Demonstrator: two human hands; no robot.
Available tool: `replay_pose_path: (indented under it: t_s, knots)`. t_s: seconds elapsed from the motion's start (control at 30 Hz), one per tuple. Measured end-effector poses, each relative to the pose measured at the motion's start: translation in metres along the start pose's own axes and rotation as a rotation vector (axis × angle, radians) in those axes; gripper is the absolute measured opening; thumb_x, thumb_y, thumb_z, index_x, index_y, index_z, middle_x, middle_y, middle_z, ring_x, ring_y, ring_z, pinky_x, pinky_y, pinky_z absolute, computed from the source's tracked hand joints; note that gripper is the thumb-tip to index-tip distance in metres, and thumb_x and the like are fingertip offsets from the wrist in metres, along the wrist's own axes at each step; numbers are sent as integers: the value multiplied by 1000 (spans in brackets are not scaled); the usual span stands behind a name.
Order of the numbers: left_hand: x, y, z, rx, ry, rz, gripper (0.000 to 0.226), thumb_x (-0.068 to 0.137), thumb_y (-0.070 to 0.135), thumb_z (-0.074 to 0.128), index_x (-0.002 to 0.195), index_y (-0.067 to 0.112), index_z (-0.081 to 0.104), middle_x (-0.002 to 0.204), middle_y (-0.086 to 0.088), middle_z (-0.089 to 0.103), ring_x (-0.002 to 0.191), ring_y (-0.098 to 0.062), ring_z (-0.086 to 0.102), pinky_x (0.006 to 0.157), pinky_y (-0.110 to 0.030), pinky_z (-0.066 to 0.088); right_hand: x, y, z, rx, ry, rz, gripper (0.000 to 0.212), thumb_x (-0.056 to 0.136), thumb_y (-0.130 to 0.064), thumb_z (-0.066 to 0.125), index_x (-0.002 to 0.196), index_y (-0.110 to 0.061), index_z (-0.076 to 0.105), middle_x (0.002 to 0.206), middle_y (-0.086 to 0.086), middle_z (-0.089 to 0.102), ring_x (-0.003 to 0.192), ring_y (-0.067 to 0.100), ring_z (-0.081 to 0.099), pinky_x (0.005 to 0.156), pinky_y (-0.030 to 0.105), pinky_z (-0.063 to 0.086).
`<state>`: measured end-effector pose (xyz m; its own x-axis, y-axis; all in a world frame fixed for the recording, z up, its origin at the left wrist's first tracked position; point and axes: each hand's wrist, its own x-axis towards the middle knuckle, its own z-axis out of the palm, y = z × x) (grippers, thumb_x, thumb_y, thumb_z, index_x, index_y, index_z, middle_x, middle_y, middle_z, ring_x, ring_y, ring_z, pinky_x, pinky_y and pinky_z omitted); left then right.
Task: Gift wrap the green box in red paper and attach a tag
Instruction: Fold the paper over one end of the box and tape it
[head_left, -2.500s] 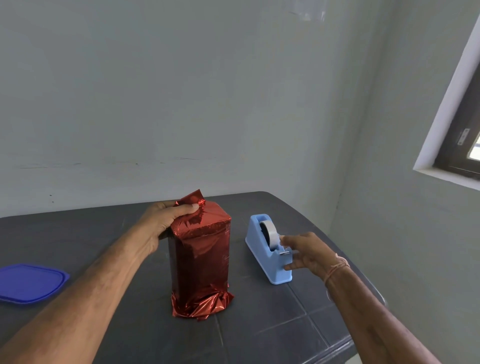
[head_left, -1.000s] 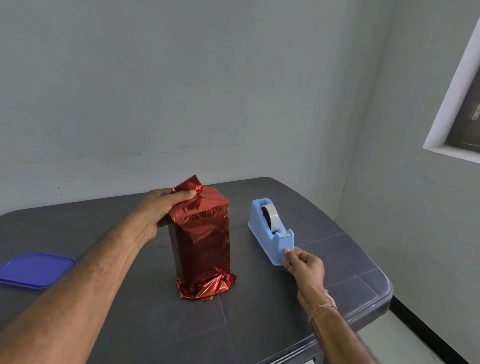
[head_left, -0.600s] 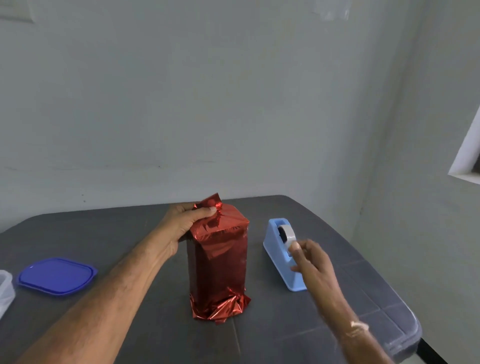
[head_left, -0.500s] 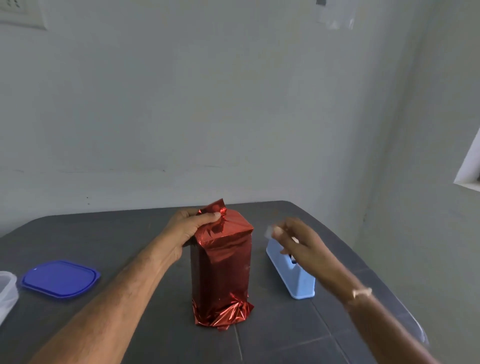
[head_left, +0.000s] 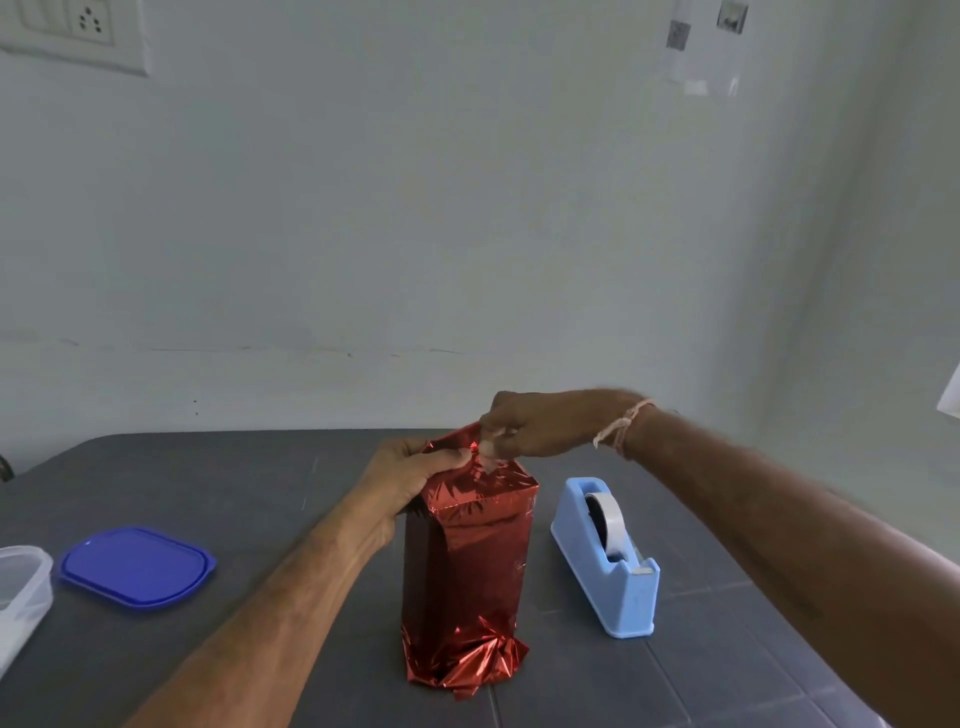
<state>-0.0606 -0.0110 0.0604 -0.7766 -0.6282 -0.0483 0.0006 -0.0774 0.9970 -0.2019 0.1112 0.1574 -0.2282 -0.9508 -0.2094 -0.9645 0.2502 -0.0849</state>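
The box stands upright on the dark grey table (head_left: 208, 483), fully covered in shiny red paper (head_left: 470, 561); no green shows. My left hand (head_left: 410, 478) grips the gathered paper flap at the top from the left. My right hand (head_left: 524, 428) comes in from the right and pinches a small piece of pale tape (head_left: 488, 454) against that flap at the box top. Loose paper is crumpled around the box's base. No tag is in view.
A light blue tape dispenser (head_left: 605, 558) with a white roll stands just right of the box. A blue lid (head_left: 137, 566) lies at the left, with a clear plastic container (head_left: 21, 592) at the left edge. A wall rises close behind the table.
My right hand pulled a piece of tape off the dispenser and carried it left and up to the top of the box. My left hand kept its hold on the paper.
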Motion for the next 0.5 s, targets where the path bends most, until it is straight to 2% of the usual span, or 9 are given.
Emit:
replay_pose_path:
  t_s: [0.1, 0.17, 0.27, 0.37, 0.5]
  knots:
    - [1, 0, -1, -12, 3, -4, 14, 78, 15, 86, 86, 10, 76, 76, -8, 78, 58, -13, 72, 53, -21, 55, 7, 3, 1, -10, -15, -5, 30, 101, -48, 53, 105, -22, 67, 117, -1, 49, 116, 23, 56, 105, 48, 47]
    - [1, 0, -1, -23, -9, -4, 17, 79, 14, 85, 92, 7, 77, 78, -10, 79, 59, -14, 73, 53, -21, 56, 9, 3, 4, -18, -20, -3, 23, 102, -47, 53, 101, -26, 62, 118, -2, 47, 114, 21, 56, 104, 43, 47]
    - [2, -1, -2, -27, -12, 1, 23, 80, 14, 85, 99, 3, 78, 82, -13, 79, 60, -16, 74, 53, -21, 56, 11, 5, 10, -48, 10, -17, 19, 103, -43, 54, 96, -26, 56, 113, 0, 46, 106, 20, 55, 97, 38, 48]
    - [3, -2, -1, -33, -12, 11, 25, 80, 13, 85, 100, 0, 77, 81, -14, 79, 60, -17, 73, 52, -22, 56, 11, 5, 14, -82, 42, -23, 20, 101, -44, 58, 90, -29, 55, 109, 0, 47, 100, 20, 56, 95, 39, 50]
    - [4, -2, -1, -30, -7, 7, 24, 80, 13, 84, 99, -1, 77, 80, -14, 78, 58, -16, 73, 52, -21, 56, 9, 1, 12, -166, 45, 6, 35, 99, -51, 58, 110, -19, 64, 114, -1, 52, 100, 18, 58, 88, 37, 50]
